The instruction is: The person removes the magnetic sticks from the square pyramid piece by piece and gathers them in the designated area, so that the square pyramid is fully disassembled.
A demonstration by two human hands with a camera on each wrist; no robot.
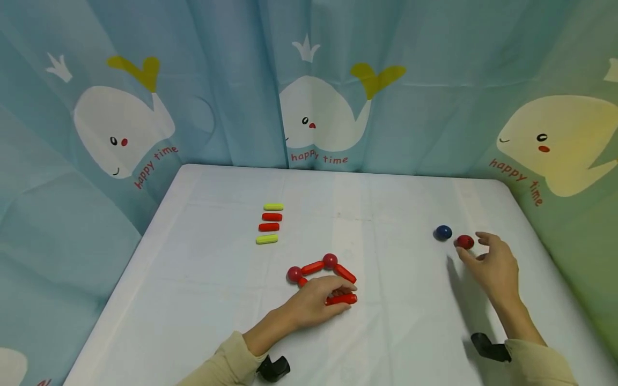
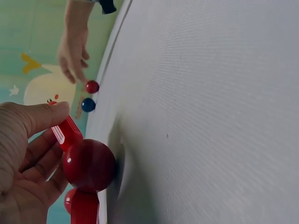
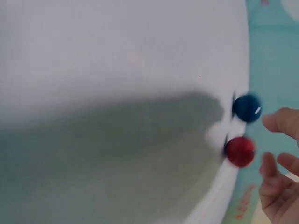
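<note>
At far left, the blue-green curtain [image 1: 38, 225] with its printed whales hangs down beside the white table [image 1: 154, 311]. Farther right on the cloth, four short sticks lie in a column: a yellow-green stick [image 1: 273, 207] at the far end, two red sticks [image 1: 272, 217] between, and a second yellow-green stick [image 1: 267, 239] nearest the person. Closer in comes the red frame, where a left corner ball [image 1: 294, 275] joins through a red link [image 1: 313, 267] to an upper corner ball [image 1: 330, 261], from which a slanting red rod [image 1: 345, 273] runs down to the right. The left hand [image 1: 314, 303] covers part of this frame, its thumb and fingers pinching a red rod [image 1: 341, 299]; from the left wrist, that rod meets a red ball at one end. Well to the right sits a blue ball [image 1: 443, 232], with a loose red ball [image 1: 465, 242] near it on the table. Over that one reaches the right hand [image 1: 494, 268], thumb and fingers spread, not gripping; whether a fingertip touches it, I cannot tell.
</note>
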